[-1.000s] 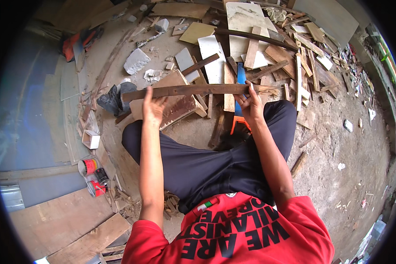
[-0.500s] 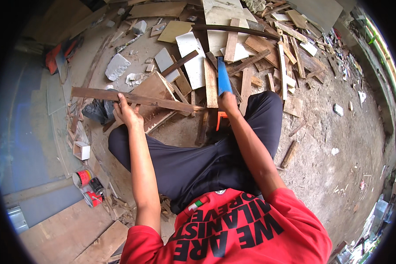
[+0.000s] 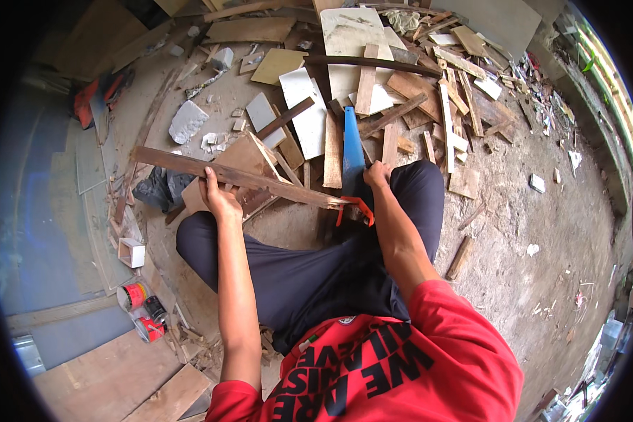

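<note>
My left hand [image 3: 221,200] grips a long dark-brown wooden plank [image 3: 260,181] near its left part, fingers over its far edge. The plank slants down to the right, its splintered end beside the orange handle [image 3: 359,209] of a hand saw. Closed at the right edge of the saw's blue blade [image 3: 352,151], just above the handle, is my right hand [image 3: 378,174]. The blade points away from me, over the wood scraps. Whether the plank's end touches the handle, I cannot tell. Both hands are above my crossed legs.
Ahead lies a heap of wooden offcuts [image 3: 409,88] and white boards [image 3: 304,112]. A concrete chunk [image 3: 188,122] and a black plastic bag [image 3: 157,188] are at the left. Nearer are a small white box [image 3: 131,252] and red-and-black cans [image 3: 142,309]. A short wood piece [image 3: 460,257] lies right.
The plank has moved right and tilted down more at its right end. The saw has shifted nearer, its handle turning toward the plank's end. My right hand has moved slightly right.
</note>
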Available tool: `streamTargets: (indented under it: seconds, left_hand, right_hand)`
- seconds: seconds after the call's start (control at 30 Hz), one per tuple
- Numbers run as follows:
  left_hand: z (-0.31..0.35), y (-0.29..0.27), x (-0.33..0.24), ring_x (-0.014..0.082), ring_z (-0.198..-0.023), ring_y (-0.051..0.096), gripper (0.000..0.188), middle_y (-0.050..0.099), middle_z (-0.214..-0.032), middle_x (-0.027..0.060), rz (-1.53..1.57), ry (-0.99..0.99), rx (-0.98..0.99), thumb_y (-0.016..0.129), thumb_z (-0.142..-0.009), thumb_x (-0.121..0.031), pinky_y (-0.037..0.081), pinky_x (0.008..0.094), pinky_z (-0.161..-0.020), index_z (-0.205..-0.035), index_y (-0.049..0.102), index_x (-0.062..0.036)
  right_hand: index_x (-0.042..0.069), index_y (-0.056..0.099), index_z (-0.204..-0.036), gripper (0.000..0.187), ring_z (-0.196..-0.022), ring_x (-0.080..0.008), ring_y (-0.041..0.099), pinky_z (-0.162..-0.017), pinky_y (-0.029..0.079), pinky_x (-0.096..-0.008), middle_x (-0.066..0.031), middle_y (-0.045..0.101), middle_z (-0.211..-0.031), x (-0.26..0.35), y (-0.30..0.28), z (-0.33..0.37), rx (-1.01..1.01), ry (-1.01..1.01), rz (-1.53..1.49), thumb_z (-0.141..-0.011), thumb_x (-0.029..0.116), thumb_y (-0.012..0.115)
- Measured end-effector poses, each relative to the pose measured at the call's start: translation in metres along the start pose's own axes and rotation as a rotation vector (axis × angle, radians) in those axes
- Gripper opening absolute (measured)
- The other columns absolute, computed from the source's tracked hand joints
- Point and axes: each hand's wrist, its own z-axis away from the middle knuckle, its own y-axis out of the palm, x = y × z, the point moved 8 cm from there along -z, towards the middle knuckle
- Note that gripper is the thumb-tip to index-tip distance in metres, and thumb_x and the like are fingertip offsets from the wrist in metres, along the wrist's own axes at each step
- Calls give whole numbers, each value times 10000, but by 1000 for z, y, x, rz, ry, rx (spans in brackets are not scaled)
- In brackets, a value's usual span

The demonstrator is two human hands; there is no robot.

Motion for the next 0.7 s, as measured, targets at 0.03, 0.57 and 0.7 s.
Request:
streamTargets:
  seconds: [0.03, 0.57, 0.7]
  left_hand:
    - [-2, -1, 0, 265, -1320, 421, 669, 445, -1433, 79, -4, 1, 3, 709, -914, -386, 401, 600, -1006, -1454, 392, -150]
    - [-7, -11, 4, 185, -705, 647, 377, 649, -858, 85, 52, 138, 22, 624, -980, -374, 541, 341, -659, -1197, 487, -98]
    - [-2, 20, 11, 173, -767, 614, 394, 607, -901, 37, 172, 9, 99, 613, -968, -463, 551, 370, -659, -1196, 519, -155]
  right_hand:
    - [-1, 592, -1243, 623, -1247, -411, 522, -1055, 426, -474, -247, 567, -1298, -2, -1, 4, -79, 21, -75, -818, 431, 736]
    - [-82, 483, -1162, 574, -718, -228, 636, -674, 532, -379, -159, 656, -886, 93, -134, 152, -96, -299, -951, -887, 342, 754]
    - [-61, 493, -1216, 549, -801, -186, 629, -720, 518, -321, -151, 648, -958, 125, -112, 191, 28, -674, -1103, -870, 253, 782]
